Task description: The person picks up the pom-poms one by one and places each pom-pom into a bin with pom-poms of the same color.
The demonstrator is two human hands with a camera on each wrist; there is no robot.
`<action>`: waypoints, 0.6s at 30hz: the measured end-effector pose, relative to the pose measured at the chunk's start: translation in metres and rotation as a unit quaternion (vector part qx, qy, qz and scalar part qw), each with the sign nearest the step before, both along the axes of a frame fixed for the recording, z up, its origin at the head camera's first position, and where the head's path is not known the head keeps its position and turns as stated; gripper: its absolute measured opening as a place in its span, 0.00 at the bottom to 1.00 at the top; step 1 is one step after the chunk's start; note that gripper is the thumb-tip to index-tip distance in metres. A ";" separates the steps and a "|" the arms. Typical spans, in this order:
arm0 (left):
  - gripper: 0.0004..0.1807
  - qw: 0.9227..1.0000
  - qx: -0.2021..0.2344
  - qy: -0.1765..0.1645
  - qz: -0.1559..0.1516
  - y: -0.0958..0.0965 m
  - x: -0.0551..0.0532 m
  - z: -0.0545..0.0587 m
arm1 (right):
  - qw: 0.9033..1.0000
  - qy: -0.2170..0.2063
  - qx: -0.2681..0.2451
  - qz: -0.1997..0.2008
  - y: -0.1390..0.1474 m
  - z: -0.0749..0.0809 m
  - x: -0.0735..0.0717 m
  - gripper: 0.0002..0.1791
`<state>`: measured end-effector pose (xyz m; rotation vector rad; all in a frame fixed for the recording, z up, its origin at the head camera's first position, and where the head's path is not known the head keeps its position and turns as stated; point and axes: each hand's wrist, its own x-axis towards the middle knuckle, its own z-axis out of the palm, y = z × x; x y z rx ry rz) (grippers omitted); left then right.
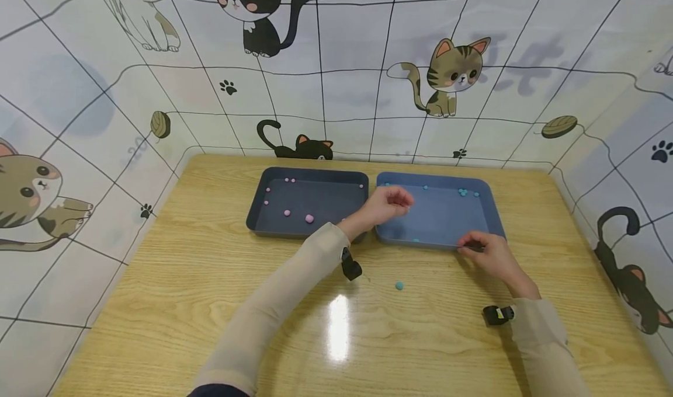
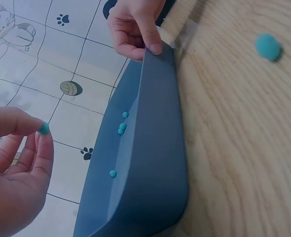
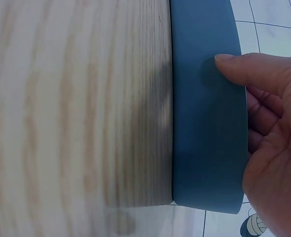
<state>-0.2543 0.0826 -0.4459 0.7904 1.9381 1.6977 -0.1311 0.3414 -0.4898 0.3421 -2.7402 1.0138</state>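
My left hand (image 1: 382, 208) is held over the near left part of the blue tray (image 1: 441, 219). In the left wrist view its thumb and fingertips pinch a small teal ball (image 2: 44, 128). The right hand (image 1: 491, 257) grips the tray's near rim toward the right corner. Its thumb (image 3: 234, 64) lies on the outer wall in the right wrist view, with the other fingers behind the rim. Several small teal balls (image 1: 462, 192) sit inside this tray, mostly along the far side. One loose teal ball (image 1: 399, 285) lies on the table in front of it.
A dark grey tray (image 1: 328, 195) stands left of the blue one, holding several pink balls (image 1: 309, 218) of different sizes. My left forearm crosses its near right corner. Both trays rest on a wooden table (image 1: 210, 292), with a cat-patterned wall covering (image 1: 352, 93) behind and at the sides.
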 end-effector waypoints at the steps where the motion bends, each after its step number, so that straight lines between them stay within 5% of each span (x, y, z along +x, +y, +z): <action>1: 0.10 1.000 -0.001 0.000 0.001 0.001 -0.001 0.001 | 1.000 0.000 0.000 0.000 0.000 0.000 0.000 0.08; 18: 0.10 0.999 0.012 -0.009 0.031 0.022 -0.013 0.019 | 1.000 -0.007 -0.001 -0.001 0.001 0.000 0.000 0.08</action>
